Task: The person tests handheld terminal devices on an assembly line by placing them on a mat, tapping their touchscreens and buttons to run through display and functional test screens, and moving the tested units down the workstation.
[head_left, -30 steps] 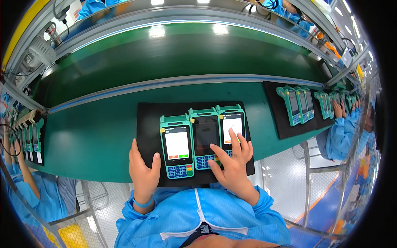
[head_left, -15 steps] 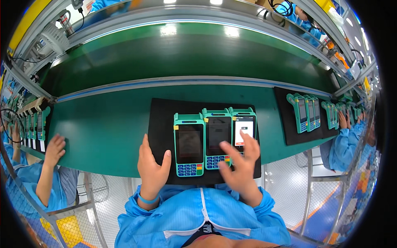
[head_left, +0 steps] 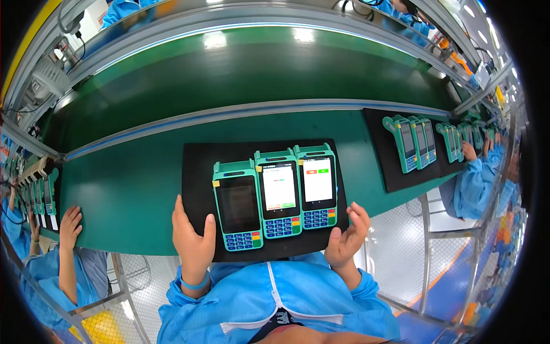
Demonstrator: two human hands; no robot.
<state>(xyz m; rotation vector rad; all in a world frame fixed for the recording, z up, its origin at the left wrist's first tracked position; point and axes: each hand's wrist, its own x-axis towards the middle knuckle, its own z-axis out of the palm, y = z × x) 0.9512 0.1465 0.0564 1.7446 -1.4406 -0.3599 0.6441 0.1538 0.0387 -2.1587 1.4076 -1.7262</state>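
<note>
Three green-cased card payment terminals stand side by side on a black mat [head_left: 197, 163] in front of me. The left terminal [head_left: 238, 206] has a dark screen. White pages are lit on the middle terminal [head_left: 279, 192] and the right terminal [head_left: 318, 183]; the right one shows a red and a green button. My left hand [head_left: 193, 241] lies open along the mat's left edge, thumb apart, beside the left terminal. Off the mat's lower right corner, my right hand [head_left: 348, 238] hovers open with loosely bent fingers, apart from the terminals and holding nothing.
A green worktable [head_left: 132, 172] runs under the mat, with a rail and a green conveyor belt [head_left: 240, 74] beyond. More terminals stand on another black mat [head_left: 389, 166] at right. At left, a co-worker's hand [head_left: 70, 226] rests on the table near other terminals [head_left: 46, 195].
My right hand has drawn back from the right terminal toward the lower right. The middle screen has gone from dark to a lit page, and the right screen shows a different page.
</note>
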